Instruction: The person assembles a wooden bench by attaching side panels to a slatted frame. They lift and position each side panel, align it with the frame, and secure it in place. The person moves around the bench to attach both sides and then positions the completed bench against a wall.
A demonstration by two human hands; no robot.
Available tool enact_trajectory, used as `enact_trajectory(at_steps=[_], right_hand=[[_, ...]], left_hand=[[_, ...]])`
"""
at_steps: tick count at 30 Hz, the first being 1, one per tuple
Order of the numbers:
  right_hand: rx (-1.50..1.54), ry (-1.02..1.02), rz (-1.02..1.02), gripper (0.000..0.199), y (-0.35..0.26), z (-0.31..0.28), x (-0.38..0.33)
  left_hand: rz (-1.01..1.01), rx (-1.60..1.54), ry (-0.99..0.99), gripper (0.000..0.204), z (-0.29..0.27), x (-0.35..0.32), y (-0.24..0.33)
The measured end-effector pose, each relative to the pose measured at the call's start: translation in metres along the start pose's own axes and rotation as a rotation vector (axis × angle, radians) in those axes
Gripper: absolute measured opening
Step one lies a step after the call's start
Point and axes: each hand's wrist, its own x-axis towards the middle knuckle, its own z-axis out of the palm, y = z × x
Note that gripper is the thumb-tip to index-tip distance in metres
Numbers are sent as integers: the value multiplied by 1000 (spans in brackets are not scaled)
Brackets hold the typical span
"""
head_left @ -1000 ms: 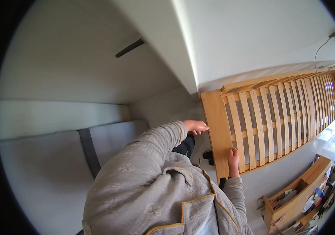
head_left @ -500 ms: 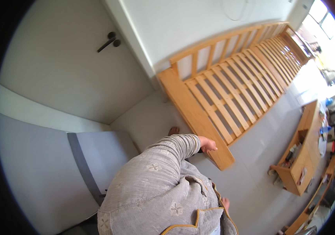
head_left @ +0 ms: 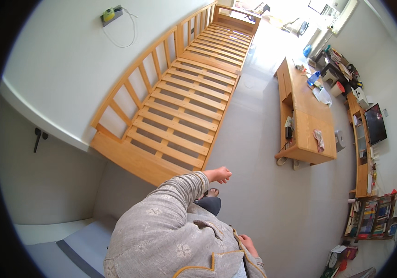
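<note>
While both hands hang empty | left hand (head_left: 218, 174) near slatted bed frame (head_left: 184, 102) | right hand (head_left: 247, 243) at hip | low wooden table (head_left: 307, 116) well apart

Low wooden table (head_left: 307, 121), dark screen (head_left: 374, 123), bookshelf (head_left: 374, 217), wall socket (head_left: 112, 14)

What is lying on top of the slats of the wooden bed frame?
Nothing shows on the wooden bed frame: its slats are bare, no mattress, with grey floor visible through the gaps. The left hand hangs just off its near end, not touching.
</note>
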Motion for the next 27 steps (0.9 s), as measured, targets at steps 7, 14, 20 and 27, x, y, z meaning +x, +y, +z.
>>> enact_trajectory(at_steps=[7,14,20,27], right_hand=[[-73,99,32,30,-48,-133,79],[-354,-33,117,28,-128,-268,192],[-115,-87,49,23,-215,-316,358],[-298,-279,-11,28,-313,-369,501]], left_hand=[[73,-212,-21,38,-26,117,96],[-2,-388,156,38,-102,144,104],[-97,-803,407,34,-171,116,66],[-34,-1105,789,28,-246,121,107]])
